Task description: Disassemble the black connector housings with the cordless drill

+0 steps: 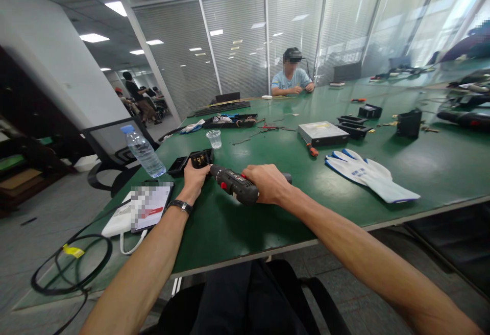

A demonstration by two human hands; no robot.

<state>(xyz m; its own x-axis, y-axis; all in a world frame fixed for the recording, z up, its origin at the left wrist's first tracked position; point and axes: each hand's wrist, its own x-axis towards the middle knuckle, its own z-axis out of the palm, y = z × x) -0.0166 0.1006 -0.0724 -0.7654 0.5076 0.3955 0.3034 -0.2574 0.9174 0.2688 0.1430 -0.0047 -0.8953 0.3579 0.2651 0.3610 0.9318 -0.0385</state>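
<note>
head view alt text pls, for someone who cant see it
At a green table, the right hand grips a power screwdriver whose tip points at a black part held by the left hand. A bottle, cup and gloves are nearby; another person sits across.

The single head-worn camera looked forward and down along both forearms, close to the left hand (195, 175) and right hand (268, 183) at frame centre, then far across the green table (421, 171) to a seated person (291, 77) before the glass partition (237, 44) at upper centre.
</note>
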